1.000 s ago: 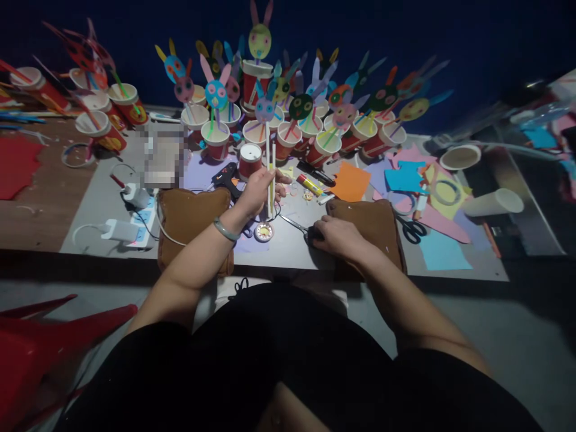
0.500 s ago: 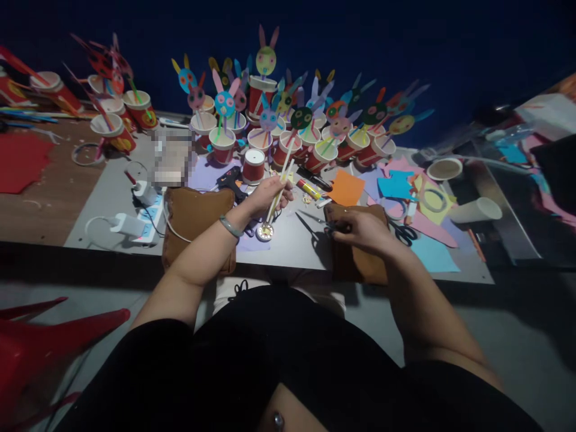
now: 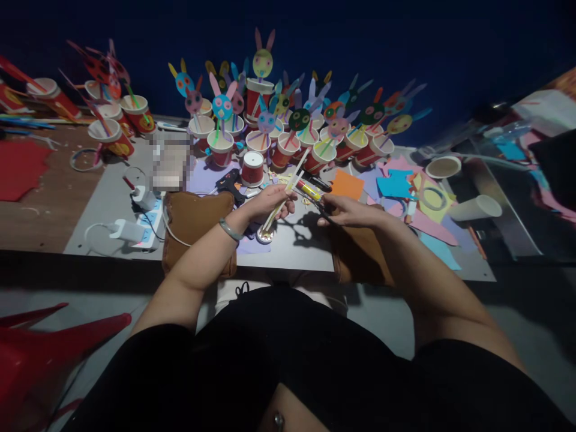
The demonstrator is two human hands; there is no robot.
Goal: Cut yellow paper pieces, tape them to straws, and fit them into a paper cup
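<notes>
Thin, straight, whitish straw-like sticks (image 3: pixel 296 174) stand slantwise in the left hand (image 3: pixel 275 203), above the pale grey counter (image 3: pixel 306 258). Their long axis runs diagonally: the upper ends point away from the person and lean to the right, toward the red-and-white paper cups topped with colourful rabbit faces, while the lower ends point down and back to the left, toward the small round pale-rimmed disc (image 3: pixel 265 234). Whether they touch that disc, I cannot tell.

The left grip is closed around the sticks below their upper ends, with fingers curled. The right hand (image 3: pixel 348 211) faces it from near by, its grip bent closed on dark-handled metal scissors (image 3: pixel 324 210); their blades are hard to make out against the clutter, and how wide they stand cannot be told.

Just beyond the hands lie a yellow-and-red cylindrical glue stick (image 3: pixel 308 190) and an orange paper sheet (image 3: pixel 347 185). An upturned red paper cup with a white base (image 3: pixel 252 169) stands beside the black glue gun (image 3: pixel 229 180). A brown, squarish, soft-looking cushion (image 3: pixel 198 219) lies under the left forearm.
</notes>
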